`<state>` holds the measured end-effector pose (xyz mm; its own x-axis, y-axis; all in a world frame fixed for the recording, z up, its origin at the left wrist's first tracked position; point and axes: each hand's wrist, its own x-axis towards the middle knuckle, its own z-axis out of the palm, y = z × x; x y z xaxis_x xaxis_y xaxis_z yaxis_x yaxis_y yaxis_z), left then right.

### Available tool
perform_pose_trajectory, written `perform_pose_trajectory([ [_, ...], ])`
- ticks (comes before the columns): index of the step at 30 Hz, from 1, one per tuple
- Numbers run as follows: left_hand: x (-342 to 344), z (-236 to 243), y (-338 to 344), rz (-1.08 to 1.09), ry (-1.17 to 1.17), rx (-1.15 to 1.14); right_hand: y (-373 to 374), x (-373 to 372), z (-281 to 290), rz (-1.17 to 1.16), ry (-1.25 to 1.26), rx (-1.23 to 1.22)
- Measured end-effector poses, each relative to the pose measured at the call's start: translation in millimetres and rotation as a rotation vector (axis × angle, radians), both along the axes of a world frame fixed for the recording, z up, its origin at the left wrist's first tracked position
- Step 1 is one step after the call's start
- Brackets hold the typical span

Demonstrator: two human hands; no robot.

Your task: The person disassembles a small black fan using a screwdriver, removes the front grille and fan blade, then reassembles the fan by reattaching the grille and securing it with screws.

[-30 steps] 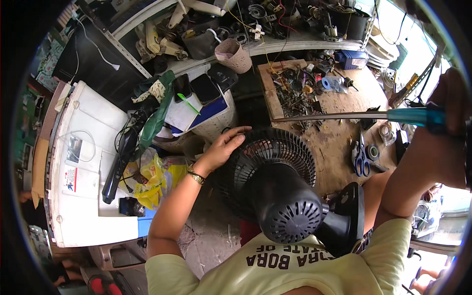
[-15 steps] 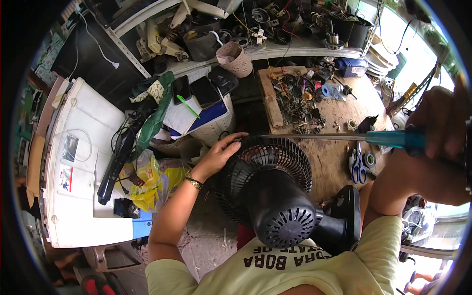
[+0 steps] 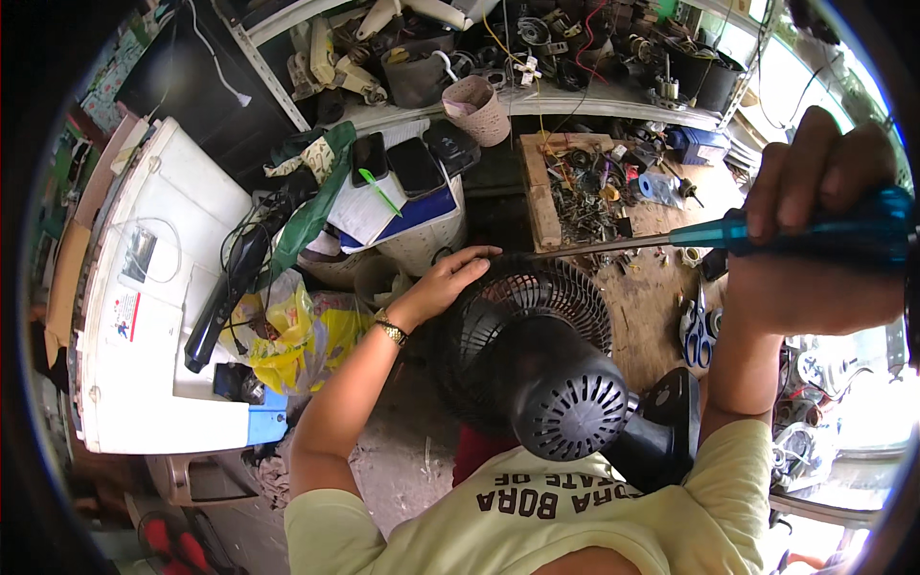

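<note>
A black fan lies over my lap, its round guard [image 3: 565,297] upward, its vented motor housing [image 3: 565,407] toward me, its base [image 3: 671,402] at the right. My left hand [image 3: 450,283] grips the guard's upper left rim. My right hand [image 3: 800,278], raised at the right, is closed on the teal handle of a long screwdriver [image 3: 613,243], whose shank runs left to the rim beside my left fingertips. Whether the tip touches the guard I cannot tell.
A wooden worktable [image 3: 642,326] behind the fan holds scissors [image 3: 700,340] and small parts. A shelf [image 3: 575,103] of motors runs behind. At left are phones [image 3: 417,168] on papers, a yellow plastic bag [image 3: 302,335] and a white appliance [image 3: 134,374].
The screwdriver has shifted left and now slants down toward the guard's rim. My right hand dipped, then rose again. My left hand stays on the rim.
</note>
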<state>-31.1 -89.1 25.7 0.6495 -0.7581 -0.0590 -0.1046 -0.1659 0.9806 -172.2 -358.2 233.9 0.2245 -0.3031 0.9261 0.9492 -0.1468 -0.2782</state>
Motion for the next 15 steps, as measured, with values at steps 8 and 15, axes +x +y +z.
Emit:
perform_pose_trajectory([
  [8,8.9,-8.1,-6.2,-0.018,0.019,-0.022,15.7,16.4,6.7,0.238,0.051,-0.110],
  [15,15.0,-14.3,-10.2,-0.021,0.071,0.000,29.0,19.8,-2.3,-0.144,0.039,-0.088],
])
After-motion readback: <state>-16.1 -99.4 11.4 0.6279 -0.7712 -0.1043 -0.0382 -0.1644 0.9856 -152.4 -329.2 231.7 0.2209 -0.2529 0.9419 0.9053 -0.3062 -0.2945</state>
